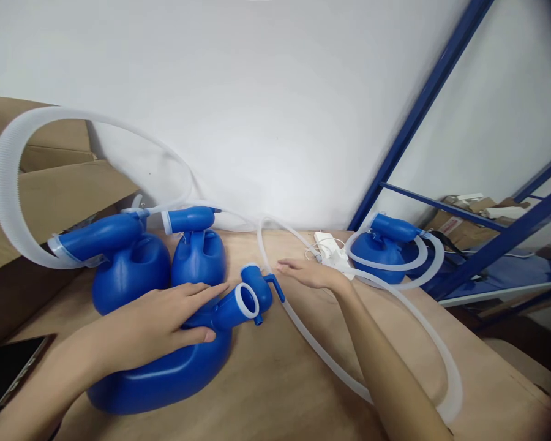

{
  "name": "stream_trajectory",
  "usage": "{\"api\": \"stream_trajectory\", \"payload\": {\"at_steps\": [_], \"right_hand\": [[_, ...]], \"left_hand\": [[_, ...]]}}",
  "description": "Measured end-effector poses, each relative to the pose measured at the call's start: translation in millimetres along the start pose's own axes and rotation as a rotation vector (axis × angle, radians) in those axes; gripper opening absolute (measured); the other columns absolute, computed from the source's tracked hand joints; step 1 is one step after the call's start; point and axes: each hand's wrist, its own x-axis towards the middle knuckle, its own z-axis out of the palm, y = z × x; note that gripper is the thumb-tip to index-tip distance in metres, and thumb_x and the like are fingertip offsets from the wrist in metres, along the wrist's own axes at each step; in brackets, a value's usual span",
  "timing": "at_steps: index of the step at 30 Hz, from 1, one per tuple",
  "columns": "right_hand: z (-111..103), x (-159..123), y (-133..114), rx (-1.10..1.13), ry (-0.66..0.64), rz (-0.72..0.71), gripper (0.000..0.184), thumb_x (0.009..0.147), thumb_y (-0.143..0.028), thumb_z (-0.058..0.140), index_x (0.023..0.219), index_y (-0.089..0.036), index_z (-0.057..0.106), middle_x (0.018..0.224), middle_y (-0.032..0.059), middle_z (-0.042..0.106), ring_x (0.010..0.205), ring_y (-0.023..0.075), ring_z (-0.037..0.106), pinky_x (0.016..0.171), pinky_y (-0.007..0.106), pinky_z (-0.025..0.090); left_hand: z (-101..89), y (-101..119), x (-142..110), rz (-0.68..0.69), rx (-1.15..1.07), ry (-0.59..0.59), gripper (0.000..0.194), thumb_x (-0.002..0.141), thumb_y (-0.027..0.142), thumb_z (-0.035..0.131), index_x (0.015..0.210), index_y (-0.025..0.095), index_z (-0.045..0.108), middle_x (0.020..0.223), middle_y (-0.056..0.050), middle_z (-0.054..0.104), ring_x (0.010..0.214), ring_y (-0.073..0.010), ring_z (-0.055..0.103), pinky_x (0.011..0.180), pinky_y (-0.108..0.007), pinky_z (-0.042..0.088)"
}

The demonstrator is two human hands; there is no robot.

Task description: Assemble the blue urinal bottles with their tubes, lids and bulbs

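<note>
My left hand (151, 324) grips a blue plastic bottle (165, 383) lying on its side on the table, thumb and fingers either side of its white-ringed neck (247, 304). My right hand (312, 274) is open and flat, its fingertips close to a translucent thin tube (267, 257) and a little right of the bottle's blue spout piece (257, 288). Two more blue bottles (128, 275) (198, 257) stand behind, one with a wide corrugated white hose (4, 184). Another blue bottle (379, 257) sits at the far right, ringed by white tubing (434, 269).
The bottles rest on a wooden tabletop (275, 392) against a white wall (266, 104). A white power adapter (328, 245) lies by the tubing. Cardboard boxes (41, 202) and a dark tablet (9, 367) are at left; a blue metal shelf frame (422, 104) is at right.
</note>
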Motion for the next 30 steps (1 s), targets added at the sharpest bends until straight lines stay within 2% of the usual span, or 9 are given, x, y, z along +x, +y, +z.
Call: {"api": "stream_trajectory", "payload": {"at_steps": [2, 4, 8, 12, 16, 20, 24, 27, 30], "right_hand": [[-17.6, -0.3, 11.9, -0.136, -0.175, 0.224, 0.043, 0.105, -0.044, 0.065, 0.139, -0.020, 0.077, 0.135, 0.0163, 0.079, 0.123, 0.0309, 0.075, 0.104, 0.040, 0.057], [-32.4, -2.6, 23.2, -0.273, -0.240, 0.390, 0.053, 0.103, -0.029, 0.066, 0.154, -0.017, 0.065, 0.151, 0.0243, 0.067, 0.143, 0.0396, 0.062, 0.114, 0.053, 0.051], [-41.9, -9.8, 33.1, -0.412, -0.365, 0.575, 0.070, 0.093, -0.024, 0.081, 0.159, -0.020, 0.056, 0.156, 0.0203, 0.061, 0.144, 0.0414, 0.059, 0.113, 0.060, 0.052], [-32.0, -9.4, 26.7, -0.458, -0.306, 0.591, 0.079, 0.093, -0.008, 0.072, 0.167, -0.023, 0.047, 0.157, 0.0247, 0.056, 0.141, 0.0423, 0.062, 0.107, 0.054, 0.052], [-29.8, -2.6, 16.5, -0.395, -0.239, 0.536, 0.084, 0.087, -0.009, 0.077, 0.165, -0.022, 0.050, 0.155, 0.0239, 0.056, 0.139, 0.0402, 0.063, 0.104, 0.044, 0.051], [-45.8, -1.0, -2.6, -0.280, -0.156, 0.420, 0.076, 0.089, -0.027, 0.083, 0.160, -0.018, 0.056, 0.147, 0.0190, 0.061, 0.126, 0.0314, 0.068, 0.103, 0.037, 0.052], [-67.8, -11.5, -32.9, -0.073, -0.076, 0.257, 0.062, 0.087, -0.047, 0.086, 0.141, -0.021, 0.072, 0.133, 0.0125, 0.070, 0.113, 0.0292, 0.071, 0.099, 0.039, 0.057], [-76.7, -22.2, -55.4, 0.116, -0.161, 0.034, 0.060, 0.086, -0.049, 0.087, 0.139, -0.024, 0.074, 0.135, 0.0112, 0.074, 0.113, 0.0295, 0.072, 0.095, 0.042, 0.059], [-72.6, -27.9, -75.6, 0.158, -0.314, -0.137, 0.070, 0.088, -0.049, 0.089, 0.152, -0.028, 0.067, 0.142, 0.0104, 0.075, 0.122, 0.0299, 0.073, 0.101, 0.043, 0.059]], "left_hand": [[1.5, -18.1, -7.3, -0.076, 0.030, -0.002, 0.074, 0.098, 0.068, 0.067, 0.166, 0.045, 0.051, 0.165, -0.005, 0.062, 0.141, -0.0413, 0.068, 0.116, -0.053, 0.056], [3.3, -35.9, -14.3, -0.128, 0.080, -0.004, 0.086, 0.085, 0.068, 0.079, 0.164, 0.045, 0.054, 0.160, -0.006, 0.066, 0.140, -0.0459, 0.067, 0.114, -0.058, 0.057], [4.2, -57.9, -21.2, -0.214, 0.208, 0.037, 0.077, 0.076, 0.062, 0.083, 0.149, 0.041, 0.071, 0.150, -0.009, 0.073, 0.126, -0.0492, 0.074, 0.097, -0.058, 0.064], [2.2, -59.9, -16.7, -0.218, 0.180, 0.020, 0.068, 0.082, 0.067, 0.077, 0.142, 0.034, 0.076, 0.147, -0.014, 0.073, 0.125, -0.0467, 0.075, 0.101, -0.054, 0.063], [-1.6, -51.6, -10.4, -0.225, 0.135, -0.013, 0.075, 0.082, 0.071, 0.075, 0.145, 0.031, 0.074, 0.151, -0.016, 0.070, 0.130, -0.0488, 0.071, 0.108, -0.058, 0.060], [-8.4, -38.0, -7.2, -0.290, 0.134, -0.103, 0.085, 0.080, 0.072, 0.074, 0.150, 0.025, 0.070, 0.160, -0.020, 0.063, 0.145, -0.0515, 0.061, 0.119, -0.062, 0.052], [-12.6, -30.0, -5.5, -0.301, 0.120, -0.130, 0.088, 0.079, 0.071, 0.074, 0.152, 0.022, 0.068, 0.165, -0.022, 0.058, 0.152, -0.0519, 0.054, 0.123, -0.064, 0.047], [-11.8, -31.7, -5.1, -0.295, 0.111, -0.108, 0.086, 0.079, 0.069, 0.076, 0.151, 0.022, 0.069, 0.163, -0.022, 0.060, 0.150, -0.0519, 0.056, 0.122, -0.064, 0.049], [-9.7, -35.1, -5.5, -0.284, 0.121, -0.111, 0.088, 0.079, 0.070, 0.076, 0.152, 0.021, 0.069, 0.162, -0.023, 0.060, 0.147, -0.0519, 0.059, 0.121, -0.064, 0.051]]}}
